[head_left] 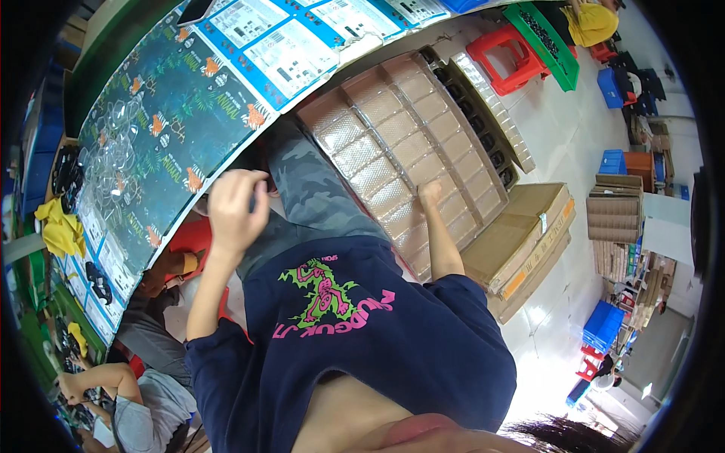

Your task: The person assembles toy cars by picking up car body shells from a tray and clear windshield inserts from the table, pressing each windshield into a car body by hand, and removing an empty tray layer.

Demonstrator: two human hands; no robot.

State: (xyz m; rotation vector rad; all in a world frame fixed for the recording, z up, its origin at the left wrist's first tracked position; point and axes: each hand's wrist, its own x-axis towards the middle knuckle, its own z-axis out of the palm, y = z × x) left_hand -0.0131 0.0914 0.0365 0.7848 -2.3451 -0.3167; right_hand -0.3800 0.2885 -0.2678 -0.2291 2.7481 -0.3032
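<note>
A: Where are your hands?

B: My right hand (430,193) rests on the stack of clear plastic blister trays (408,143) atop the cardboard boxes (521,241) beside me. Fingers look curled against a tray, but I cannot tell if my grip has really closed on it. My left hand (232,211) is raised near the table (174,128) edge, loosely clenched, grasping nothing I can see.

A: How far along would you say?

B: Early, I'd judge. Some clear plastic shells (113,151) lie on the printed card sheets (279,45), yet the tray stack looks tall and no tray is lifted.
</note>
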